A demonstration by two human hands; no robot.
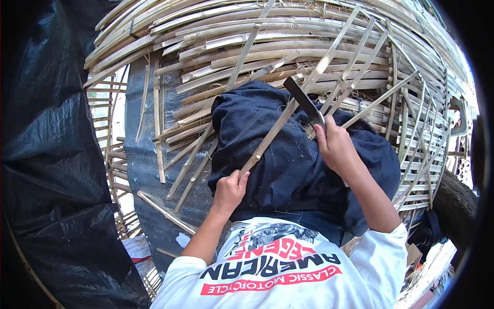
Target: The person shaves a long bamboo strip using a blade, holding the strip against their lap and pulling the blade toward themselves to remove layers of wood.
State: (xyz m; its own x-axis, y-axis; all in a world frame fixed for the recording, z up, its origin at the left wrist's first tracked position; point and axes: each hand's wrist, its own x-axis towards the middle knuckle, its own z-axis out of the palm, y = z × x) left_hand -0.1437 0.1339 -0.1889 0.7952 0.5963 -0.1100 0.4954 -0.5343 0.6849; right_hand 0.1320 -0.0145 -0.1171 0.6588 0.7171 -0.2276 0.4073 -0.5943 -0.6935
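My left hand [230, 191] is closed round the near end of a long bamboo strip [271, 135]. The strip slants away over my lap, up to the right, toward the piled slats. In my right hand [335, 143] is a knife [303, 99] with a dark, flat, blunt-ended blade. Its blade points up and left and crosses over the strip; whether the two touch I cannot tell. The knife's handle is mostly hidden in my fist. A dark navy cloth [288, 180], dotted with small shavings, covers my lap beneath both hands.
Many split bamboo slats [226, 49] lie stacked ahead. Loose strips [157, 123] rest on a dark sheet [141, 165] to the left, near a hanging black tarp [56, 154]. Woven bamboo lattice [419, 149] stands on the right, beside a dark log [455, 198].
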